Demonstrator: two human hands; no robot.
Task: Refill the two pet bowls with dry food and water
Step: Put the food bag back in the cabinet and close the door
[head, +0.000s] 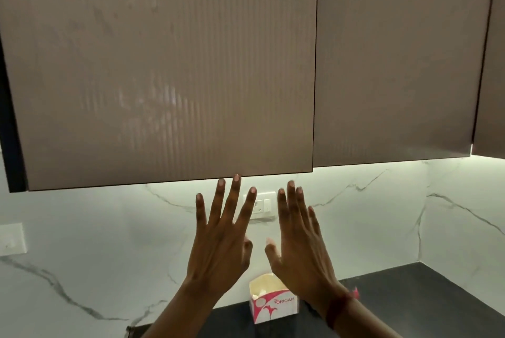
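Neither pet bowl, dry food nor water is in view. My left hand (222, 231) is raised with fingers spread, its middle fingertip touching the bottom edge of a ribbed taupe wall-cabinet door (164, 72), which is closed. Beside it my right hand (299, 236) is also raised, fingers apart, a little below the cabinet's edge. A red thread circles the right wrist. Both hands hold nothing.
A second closed cabinet door (396, 64) hangs to the right. Behind the hands are a white marble backsplash (95, 228) and a wall socket (263, 205). An opened Origami tissue box (273, 303) stands on the black counter (410, 299). Another switch plate (12, 238) sits far left.
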